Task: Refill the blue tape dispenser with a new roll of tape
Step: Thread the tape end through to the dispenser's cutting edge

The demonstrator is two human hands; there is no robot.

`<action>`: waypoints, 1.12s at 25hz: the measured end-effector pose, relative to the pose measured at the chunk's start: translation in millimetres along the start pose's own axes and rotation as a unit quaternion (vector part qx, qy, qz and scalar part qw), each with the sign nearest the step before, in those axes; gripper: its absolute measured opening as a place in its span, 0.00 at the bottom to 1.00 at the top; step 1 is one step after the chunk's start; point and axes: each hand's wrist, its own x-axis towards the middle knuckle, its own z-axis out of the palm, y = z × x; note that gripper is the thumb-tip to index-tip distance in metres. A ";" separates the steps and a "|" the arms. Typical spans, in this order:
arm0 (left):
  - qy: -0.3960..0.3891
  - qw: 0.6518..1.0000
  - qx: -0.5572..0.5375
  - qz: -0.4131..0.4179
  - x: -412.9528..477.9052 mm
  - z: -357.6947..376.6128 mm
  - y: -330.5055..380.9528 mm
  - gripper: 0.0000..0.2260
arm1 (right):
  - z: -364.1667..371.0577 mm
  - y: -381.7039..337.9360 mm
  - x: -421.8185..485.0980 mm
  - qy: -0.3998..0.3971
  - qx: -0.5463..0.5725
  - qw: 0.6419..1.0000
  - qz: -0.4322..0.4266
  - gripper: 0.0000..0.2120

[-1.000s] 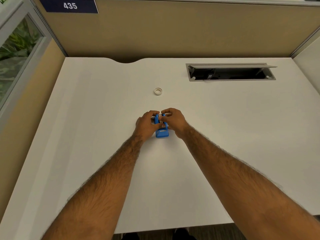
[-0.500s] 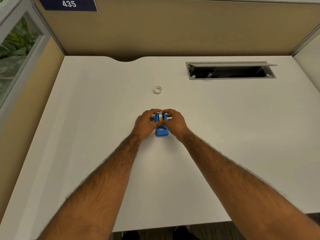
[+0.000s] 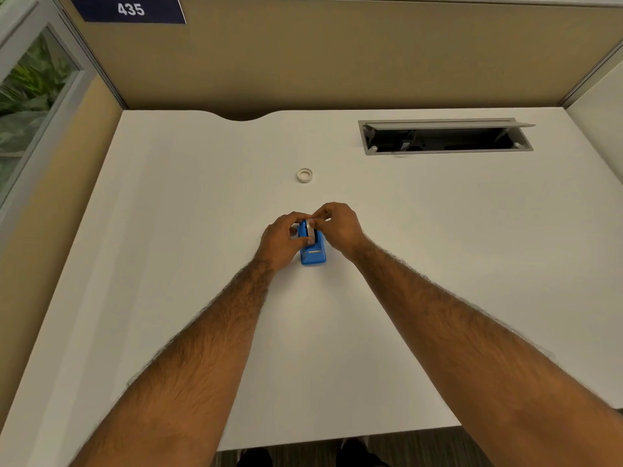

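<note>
Now, compared with the frame a second earlier, the new roll of tape point(image 3: 308, 230) stood visibly higher between the hands. Earlier it was mostly hidden behind the fingers; here its pale edge showed upright in the top of the blue tape dispenser point(image 3: 313, 252). The right hand point(image 3: 338, 227) had lifted and shifted slightly toward the far side, fingertips pinched at the top of the roll. Whether they held the roll itself or a loose tape end could not be told. The left hand point(image 3: 281, 239) was closed around the dispenser's left side, bracing it on the desk.

Judgement: the roll appeared to be going into, or just seated in, the cradle. Threading the tape end to the cutter at the near end looked not yet done.

The dispenser sat near the centre of the white desk point(image 3: 168, 298), cutter end toward the person. A small white ring point(image 3: 305, 175), probably the spent core, lay apart beyond the hands.

Surface: plain, matte, otherwise bare. An open cable tray point(image 3: 445, 136) was recessed at the far right. Tan partition panels point(image 3: 337, 62) enclosed the desk; a sign reading 435 point(image 3: 131, 9) hung upper left, beside a glass pane point(image 3: 27, 96) showing foliage.
</note>
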 end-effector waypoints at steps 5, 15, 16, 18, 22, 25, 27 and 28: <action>0.006 1.000 0.000 0.005 0.8 0.5 -0.8 0.23 | 7.4 6.8 -11.7 0.042 0.022 0.998 0.048 0.04; 0.009 1.000 0.006 0.003 -1.3 0.5 4.4 0.20 | 5.0 -5.5 -23.7 0.008 -0.340 0.926 -0.164 0.03; 0.010 1.000 0.007 0.004 -1.2 0.4 4.4 0.19 | 4.1 -7.0 -22.0 0.002 -0.354 0.920 -0.170 0.03; 0.009 1.000 0.010 0.005 -1.2 -0.1 3.7 0.19 | 3.6 -9.0 -17.6 -0.001 -0.366 0.913 -0.181 0.04; 0.012 1.000 0.010 0.005 0.2 1.3 2.1 0.20 | 3.4 -11.2 -9.7 -0.011 -0.397 0.895 -0.202 0.05; 0.018 1.000 0.016 0.012 0.7 2.2 1.4 0.19 | 4.1 -12.9 -8.4 -0.018 -0.387 0.902 -0.187 0.06; 0.020 0.999 0.022 0.024 0.4 2.4 0.5 0.18 | 6.6 -8.8 -13.8 -0.028 -0.356 0.920 -0.164 0.07; 0.020 0.999 0.022 0.027 0.0 2.5 0.3 0.18 | 9.4 -4.4 -18.4 -0.028 -0.332 0.931 -0.148 0.07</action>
